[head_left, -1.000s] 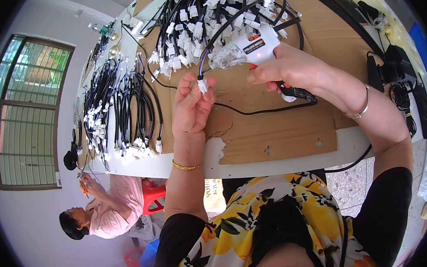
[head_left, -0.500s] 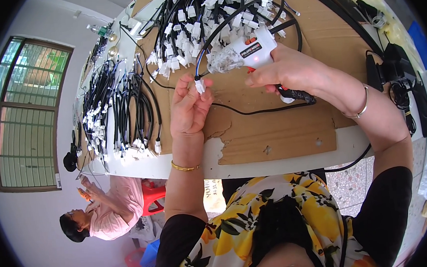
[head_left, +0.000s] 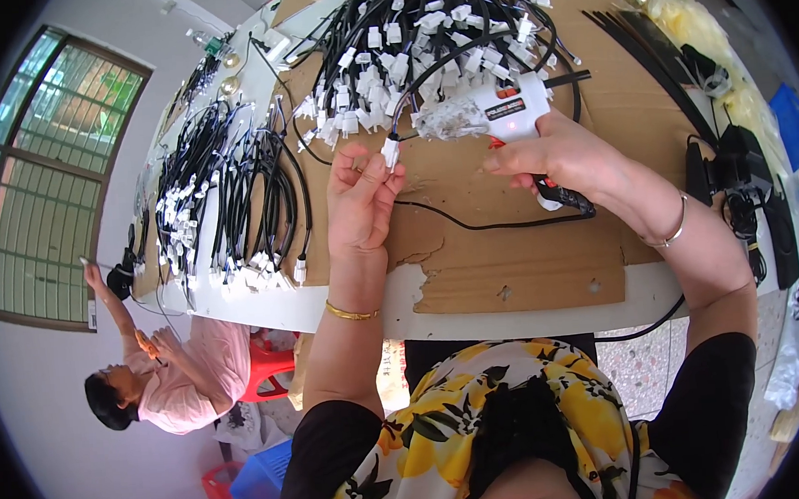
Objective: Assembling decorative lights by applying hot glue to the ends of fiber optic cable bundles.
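Between the thumb and fingers of my left hand (head_left: 362, 197) is a white plastic connector (head_left: 391, 151), with a black cable running up from it toward the pile. My right hand (head_left: 565, 151) is wrapped round a white hot glue gun (head_left: 507, 112), a black glue stick (head_left: 568, 78) jutting from its back end. The gun's nozzle end is coated in clumped glue and points left, a short way from the connector. Behind both hands lies a large heap of black cables with white connectors (head_left: 388, 67).
More bundled cables (head_left: 231, 191) lie at the left. Cardboard (head_left: 528, 260) covers part of the white table (head_left: 376, 322). At the right are black strips (head_left: 649, 69) and a black power adapter (head_left: 743, 160). A co-worker in pink (head_left: 201, 371) sits at the left.
The glue gun's nozzle has drawn back to the right from the connector. My left hand still pinches the connector. The co-worker has stretched one arm outward, and the whole view has shifted slightly.
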The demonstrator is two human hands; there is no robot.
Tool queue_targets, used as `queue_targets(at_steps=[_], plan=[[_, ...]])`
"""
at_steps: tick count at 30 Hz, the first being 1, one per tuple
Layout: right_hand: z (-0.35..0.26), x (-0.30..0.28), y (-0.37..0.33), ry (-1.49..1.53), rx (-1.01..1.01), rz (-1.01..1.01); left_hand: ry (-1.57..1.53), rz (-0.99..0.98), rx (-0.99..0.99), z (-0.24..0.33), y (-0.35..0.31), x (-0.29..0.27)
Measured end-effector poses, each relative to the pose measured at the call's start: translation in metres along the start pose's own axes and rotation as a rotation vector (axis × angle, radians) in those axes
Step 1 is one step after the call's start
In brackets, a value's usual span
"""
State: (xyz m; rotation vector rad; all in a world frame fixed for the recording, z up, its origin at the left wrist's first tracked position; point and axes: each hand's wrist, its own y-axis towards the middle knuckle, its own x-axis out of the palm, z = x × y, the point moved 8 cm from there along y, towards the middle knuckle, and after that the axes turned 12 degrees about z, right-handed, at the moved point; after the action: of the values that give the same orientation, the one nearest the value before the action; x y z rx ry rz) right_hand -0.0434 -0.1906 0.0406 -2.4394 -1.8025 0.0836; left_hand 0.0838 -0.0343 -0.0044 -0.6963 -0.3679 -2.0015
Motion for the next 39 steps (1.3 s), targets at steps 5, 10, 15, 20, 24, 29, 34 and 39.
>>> queue_targets(at_steps=[5, 10, 15, 20, 24, 29, 34, 39], plan=[[0.004, -0.001, 0.001, -0.010, 0.030, 0.038, 0.121, 0.128, 0.178, 0.012, 0.002, -0.009], [0.001, -0.004, -0.001, 0.033, 0.024, 0.047, 0.386, 0.210, 0.460, 0.032, -0.010, 0.008], [-0.002, -0.007, -0.004, 0.059, 0.022, 0.087, 0.452, 0.210, 0.606, 0.039, -0.022, 0.016], [0.000, -0.012, 0.001, 0.090, -0.027, 0.119, 0.149, 0.290, 0.352, 0.025, -0.015, 0.006], [-0.005, -0.012, -0.004, 0.126, -0.091, 0.143, -0.007, 0.385, 0.199, 0.040, -0.015, 0.019], [-0.007, 0.001, -0.003, 0.114, -0.129, 0.042, -0.059, 0.126, 0.498, 0.135, 0.003, 0.070], [-0.004, 0.000, -0.002, 0.125, -0.109, 0.055, -0.121, 0.131, 0.676, 0.223, 0.015, 0.105], [-0.005, 0.001, -0.001, 0.152, -0.109, 0.041, -0.180, 0.269, 0.861, 0.273, -0.004, 0.100]])
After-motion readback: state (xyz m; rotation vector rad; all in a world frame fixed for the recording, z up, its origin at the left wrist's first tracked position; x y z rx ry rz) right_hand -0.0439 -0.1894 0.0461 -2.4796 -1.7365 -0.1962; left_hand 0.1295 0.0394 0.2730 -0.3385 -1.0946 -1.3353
